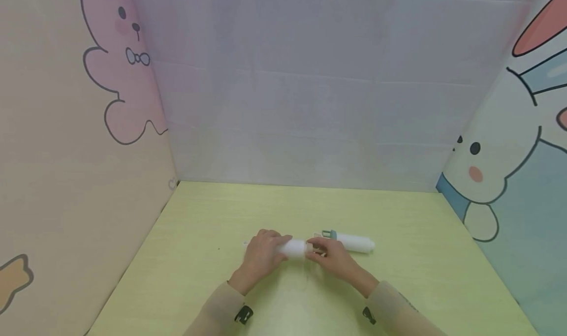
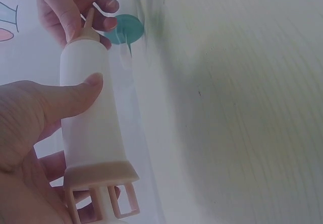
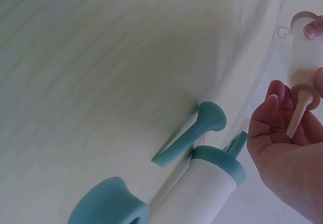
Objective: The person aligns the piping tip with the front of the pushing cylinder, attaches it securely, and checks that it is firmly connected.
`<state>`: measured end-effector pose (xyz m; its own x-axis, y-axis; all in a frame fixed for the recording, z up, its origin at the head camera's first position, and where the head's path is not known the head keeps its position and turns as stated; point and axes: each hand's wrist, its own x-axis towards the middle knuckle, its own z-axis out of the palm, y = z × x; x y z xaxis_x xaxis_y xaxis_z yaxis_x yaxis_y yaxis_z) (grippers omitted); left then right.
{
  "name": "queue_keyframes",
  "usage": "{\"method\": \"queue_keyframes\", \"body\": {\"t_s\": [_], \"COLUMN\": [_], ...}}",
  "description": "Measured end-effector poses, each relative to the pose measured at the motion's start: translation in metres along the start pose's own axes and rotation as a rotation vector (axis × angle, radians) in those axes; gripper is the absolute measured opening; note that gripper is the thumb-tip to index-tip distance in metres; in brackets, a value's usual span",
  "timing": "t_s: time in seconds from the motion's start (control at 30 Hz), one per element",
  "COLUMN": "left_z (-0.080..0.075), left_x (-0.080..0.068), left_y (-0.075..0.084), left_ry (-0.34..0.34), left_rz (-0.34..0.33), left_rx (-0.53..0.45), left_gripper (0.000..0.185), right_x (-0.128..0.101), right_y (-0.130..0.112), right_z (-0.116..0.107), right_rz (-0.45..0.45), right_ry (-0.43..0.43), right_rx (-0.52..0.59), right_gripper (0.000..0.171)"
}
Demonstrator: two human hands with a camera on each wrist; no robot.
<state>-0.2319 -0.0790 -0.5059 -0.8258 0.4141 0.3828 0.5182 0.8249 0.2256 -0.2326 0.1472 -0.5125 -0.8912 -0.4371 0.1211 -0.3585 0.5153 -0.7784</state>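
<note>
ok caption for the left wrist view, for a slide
Left hand grips a white bottle while the right hand holds its tan nozzle.

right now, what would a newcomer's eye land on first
Likely the white tube with tan ends, held in the left grip over the yellow table, the right grip curled at its nozzle. Next, the teal-capped tube lying beyond the right grip, then the cartoon animal on the right wall.

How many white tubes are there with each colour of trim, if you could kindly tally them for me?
White tube with tan trim: 1
White tube with teal trim: 1
Total: 2
</note>
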Motion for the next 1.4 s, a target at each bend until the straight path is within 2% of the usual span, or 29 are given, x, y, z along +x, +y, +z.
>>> {"method": "queue_keyframes", "body": {"t_s": [0.27, 0.47, 0.73, 1.0, 1.2, 1.4], "left_z": [0.0005, 0.0001, 0.0010, -0.0020, -0.0042, -0.0052], "left_x": [0.0003, 0.0007, 0.0007, 0.0016, 0.0023, 0.0034], "left_y": [0.0005, 0.0001, -0.0008, 0.0006, 0.0025, 0.0047], "left_ry": [-0.010, -0.016, -0.022, -0.010, -0.010, -0.001], "left_rz": [-0.007, -0.008, -0.001, 0.010, 0.008, 0.020], "left_rx": [-0.008, -0.019, -0.039, -0.063, -0.065, -0.071], "left_gripper": [0.044, 0.044, 0.044, 0.044, 0.043, 0.043], "right_x": [-0.0003, -0.0010, 0.0004, 0.0010, 0.0013, 0.0025], "right_y": [0.0014, 0.0028, 0.0006, 0.0042, 0.0031, 0.0036], "right_z": [-0.0004, -0.0004, -0.0036, -0.0034, -0.0033, -0.0028], "right_rz": [-0.023, -0.016, 0.012, 0.012, 0.063, 0.096], "right_ry": [0.003, 0.045, 0.031, 0.050, 0.057, 0.050], "right_rx": [0.001, 0.012, 0.027, 0.111, 0.061, -0.006], "right_gripper": [0.035, 0.031, 0.029, 0.028, 0.025, 0.034]}}
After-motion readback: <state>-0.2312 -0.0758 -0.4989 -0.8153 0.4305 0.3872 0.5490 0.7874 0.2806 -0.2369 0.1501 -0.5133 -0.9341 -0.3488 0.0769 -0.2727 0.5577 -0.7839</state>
